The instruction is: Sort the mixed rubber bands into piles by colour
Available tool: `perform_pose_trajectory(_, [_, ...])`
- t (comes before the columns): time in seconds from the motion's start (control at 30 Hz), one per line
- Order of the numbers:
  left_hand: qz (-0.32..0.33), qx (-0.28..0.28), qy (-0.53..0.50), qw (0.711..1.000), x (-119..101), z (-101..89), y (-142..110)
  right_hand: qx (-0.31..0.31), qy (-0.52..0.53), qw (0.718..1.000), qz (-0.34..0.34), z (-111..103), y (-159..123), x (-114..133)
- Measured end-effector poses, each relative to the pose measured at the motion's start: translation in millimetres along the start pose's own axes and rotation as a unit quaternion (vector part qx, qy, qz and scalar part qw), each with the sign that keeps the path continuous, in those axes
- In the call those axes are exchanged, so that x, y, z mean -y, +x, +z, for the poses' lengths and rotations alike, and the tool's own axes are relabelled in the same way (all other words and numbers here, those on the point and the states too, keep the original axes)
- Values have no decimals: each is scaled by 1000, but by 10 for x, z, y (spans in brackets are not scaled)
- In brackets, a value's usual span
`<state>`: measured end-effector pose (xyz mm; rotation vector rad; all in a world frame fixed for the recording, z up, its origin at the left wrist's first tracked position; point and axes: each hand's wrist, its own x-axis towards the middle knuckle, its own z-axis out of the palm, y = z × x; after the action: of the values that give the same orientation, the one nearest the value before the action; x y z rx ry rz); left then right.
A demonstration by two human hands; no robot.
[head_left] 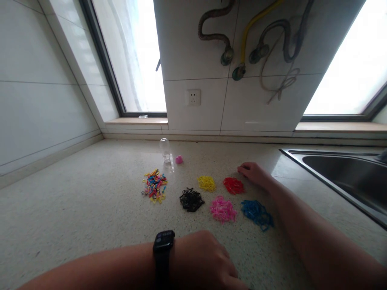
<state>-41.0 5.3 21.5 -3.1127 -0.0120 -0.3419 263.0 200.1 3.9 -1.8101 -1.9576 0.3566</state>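
Observation:
Small rubber bands lie on the speckled counter in separate piles: yellow (207, 183), red (233, 185), black (191, 199), pink (223, 209) and blue (256, 214). To their left is a mixed-colour pile of bands (155, 185). My right hand (252, 172) rests just beyond the red pile, its fingers curled together; anything between them is too small to make out. Across the bottom, nearest the pink and black piles, lies my left hand (205, 257), back upward, with a black watch (163, 241) on the wrist. Its fingers are mostly hidden and cut off by the frame.
Behind the mixed pile stand a small clear bottle (165, 151) and a pink cap-like piece (179, 159). A steel sink (341, 173) is set into the counter at right. The tiled wall behind carries a socket (194, 97) and several hoses (246, 36), between two windows.

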Motion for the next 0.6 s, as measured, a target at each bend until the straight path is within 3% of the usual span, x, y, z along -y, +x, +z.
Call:
perform_pose_trajectory(0.3, [7, -2, -3, 1000, 7, 11, -7, -8, 109, 994, 25, 34, 72, -85])
perform_pose_trajectory(0.6, [2, -3, -5, 1000, -2, 17, -11, -13, 133, 991, 31, -24, 19, 24])
